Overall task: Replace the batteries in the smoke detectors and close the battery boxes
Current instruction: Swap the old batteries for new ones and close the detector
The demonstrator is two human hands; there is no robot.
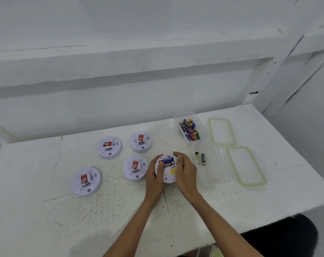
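My left grip [154,176] curls round the left rim of the upturned round white plastic smoke detector [168,178] and my right grip [185,169] round its right, both holding it near the middle of the white surface [46,210]. Blue and black batteries [167,162] show in its open bay. My fingers hide the rims, the labels blur, and I cannot tell whether it touches down.

White table [46,210] (scuffed) against white ledged wall [120,34]

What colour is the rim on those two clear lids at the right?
Pale yellow-green, on both clear rectangular plastic lids; the head view shows it best.
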